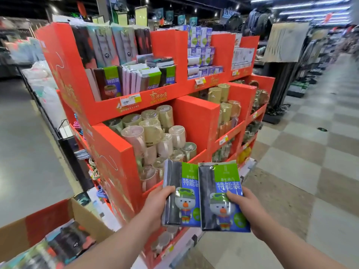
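Two flat packets with a green top, blue label and a cartoon bear are held upright side by side in front of a red cardboard display stand (196,121). My left hand (155,202) grips the left packet (182,195) by its left edge, thumb on the front. My right hand (246,208) grips the right packet (223,197) by its right edge, thumb on the front. More packets of the same kind (110,82) stand in the stand's upper left bin.
Rolled goods in clear wrap (153,133) fill the middle bin. Blue-white boxes (200,49) are stacked at the upper right. An open carton (44,226) with packets sits at lower left. Clothing racks (287,55) line the checkered-floor aisle (303,171) on the right.
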Tool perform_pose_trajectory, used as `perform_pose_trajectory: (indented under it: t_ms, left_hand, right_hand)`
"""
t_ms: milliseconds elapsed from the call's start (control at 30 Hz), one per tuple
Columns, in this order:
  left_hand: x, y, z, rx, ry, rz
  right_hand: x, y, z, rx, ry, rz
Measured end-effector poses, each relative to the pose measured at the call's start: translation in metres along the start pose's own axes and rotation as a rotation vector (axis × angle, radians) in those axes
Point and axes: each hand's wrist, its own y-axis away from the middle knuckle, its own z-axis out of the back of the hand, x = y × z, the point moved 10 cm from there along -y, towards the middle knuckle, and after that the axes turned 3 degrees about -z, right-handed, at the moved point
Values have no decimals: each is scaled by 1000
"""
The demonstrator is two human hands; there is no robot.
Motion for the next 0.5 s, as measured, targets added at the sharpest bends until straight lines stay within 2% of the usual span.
perform_pose_trajectory:
  t_ms: [233, 500]
  left_hand:
    - [-57, -72, -59, 75, 17, -52]
    - [-158, -134, -70, 67, -32, -201]
  right_hand:
    - [78, -70, 24, -72, 19, 64]
    - [153, -155, -10, -32, 0, 132]
